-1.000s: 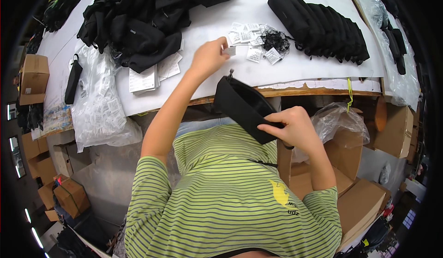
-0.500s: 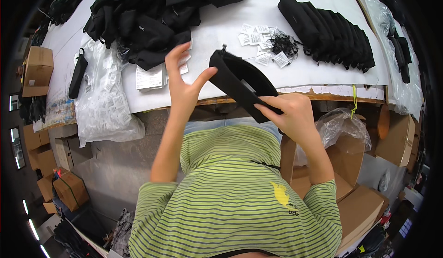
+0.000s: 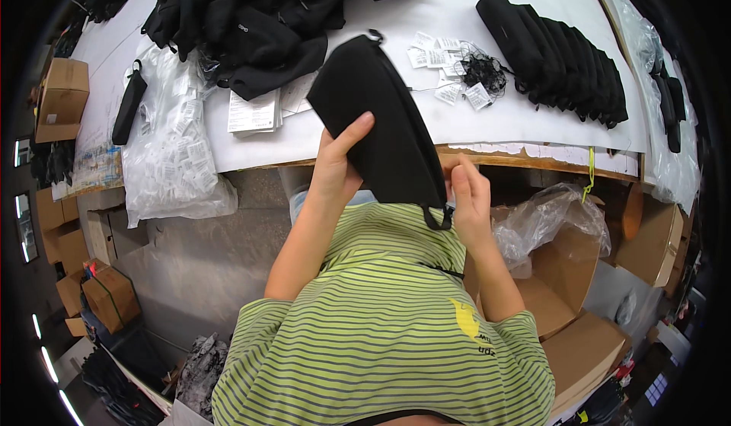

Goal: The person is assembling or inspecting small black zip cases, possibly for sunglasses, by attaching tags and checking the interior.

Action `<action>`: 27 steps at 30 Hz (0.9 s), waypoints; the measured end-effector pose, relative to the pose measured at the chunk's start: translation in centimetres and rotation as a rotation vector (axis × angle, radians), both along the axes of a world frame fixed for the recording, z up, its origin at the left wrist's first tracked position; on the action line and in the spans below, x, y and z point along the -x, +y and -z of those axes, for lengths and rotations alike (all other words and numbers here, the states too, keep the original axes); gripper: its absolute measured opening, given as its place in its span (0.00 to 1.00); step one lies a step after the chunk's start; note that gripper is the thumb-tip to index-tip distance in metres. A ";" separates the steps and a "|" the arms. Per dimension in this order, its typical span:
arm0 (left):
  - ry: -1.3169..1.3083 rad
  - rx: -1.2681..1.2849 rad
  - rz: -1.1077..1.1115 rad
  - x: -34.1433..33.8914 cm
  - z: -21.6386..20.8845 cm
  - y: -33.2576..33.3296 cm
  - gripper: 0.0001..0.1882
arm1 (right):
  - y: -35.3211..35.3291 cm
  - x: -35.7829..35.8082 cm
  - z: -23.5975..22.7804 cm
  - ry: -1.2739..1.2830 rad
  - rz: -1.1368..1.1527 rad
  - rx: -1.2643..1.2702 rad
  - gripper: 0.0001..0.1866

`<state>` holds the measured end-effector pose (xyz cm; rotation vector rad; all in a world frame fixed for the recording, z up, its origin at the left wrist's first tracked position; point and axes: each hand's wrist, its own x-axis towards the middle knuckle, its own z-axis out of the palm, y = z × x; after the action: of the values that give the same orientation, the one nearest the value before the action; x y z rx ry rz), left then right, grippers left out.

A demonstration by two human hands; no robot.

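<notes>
A black zippered fabric pouch (image 3: 381,121) is held up slanting over the table's front edge. My left hand (image 3: 341,163) grips its left side, thumb on the front face and fingers behind. A small loop sticks out at each end of the pouch, and its long right edge looks closed. Beside the lower end of that edge is my right hand (image 3: 472,201), fingers curled together. Whatever they pinch is too small to make out. Past the pouch lie white tags with black cords (image 3: 481,76), and a row of similar black pouches (image 3: 552,60).
Heaped black pouches (image 3: 259,38) cover the table's far left, beside stacked white printed cards (image 3: 253,114). A clear bag of tags (image 3: 183,152) hangs over the front edge, with one black pouch (image 3: 129,110) left of it. An open carton (image 3: 560,266) with plastic lining stands at right.
The pouch has been turned so its broad face shows, and its gaping opening now looks closed. My left hand has come down to grip it; my right hand has moved to its lower edge.
</notes>
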<state>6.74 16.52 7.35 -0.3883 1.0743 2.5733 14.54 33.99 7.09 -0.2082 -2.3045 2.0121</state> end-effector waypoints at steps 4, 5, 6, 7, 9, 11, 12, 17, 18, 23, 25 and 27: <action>0.014 0.130 0.269 -0.6 -0.4 0.3 0.20 | 1.0 2.8 -1.9 0.085 -0.097 0.213 0.18; 0.014 0.129 0.272 -1.0 -0.5 0.5 0.20 | 0.3 3.4 -2.1 0.080 0.020 0.336 0.16; 0.000 0.135 0.361 -1.3 -0.6 0.7 0.20 | 0.3 3.9 -2.0 0.092 0.089 0.362 0.14; -0.014 0.142 0.449 -1.4 -0.6 0.8 0.20 | 0.4 4.4 -1.8 0.104 0.157 0.390 0.13; -0.035 0.129 0.446 -1.6 -0.5 1.2 0.20 | 0.6 5.1 -1.9 0.187 0.209 0.309 0.11; -0.084 0.106 0.439 -1.8 -0.6 1.4 0.20 | 0.7 5.3 -1.8 0.265 0.256 0.231 0.09; -0.086 0.107 0.435 -1.8 -0.7 1.5 0.20 | 1.0 5.2 -1.4 0.290 0.255 0.123 0.08; -0.148 0.089 0.234 -1.2 -0.1 1.6 0.18 | 0.2 4.4 -1.9 0.393 0.142 -0.138 0.07; -0.158 0.062 0.205 -0.6 0.2 1.2 0.16 | -0.2 3.9 -2.5 0.334 0.088 -0.153 0.07; -0.284 -0.153 0.132 2.3 1.4 -0.8 0.12 | -1.0 1.5 -3.5 0.200 -0.204 -0.049 0.07; -0.259 -0.124 0.070 2.6 1.2 -1.1 0.11 | -0.5 1.4 -3.4 0.149 -0.288 -0.097 0.06; -0.244 -0.125 0.089 2.4 1.7 -1.4 0.13 | 0.2 1.7 -3.2 0.097 -0.328 0.001 0.12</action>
<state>4.33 15.10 5.65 -0.5907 0.8220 2.4228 12.86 34.22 10.24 0.2806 -2.4047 2.1070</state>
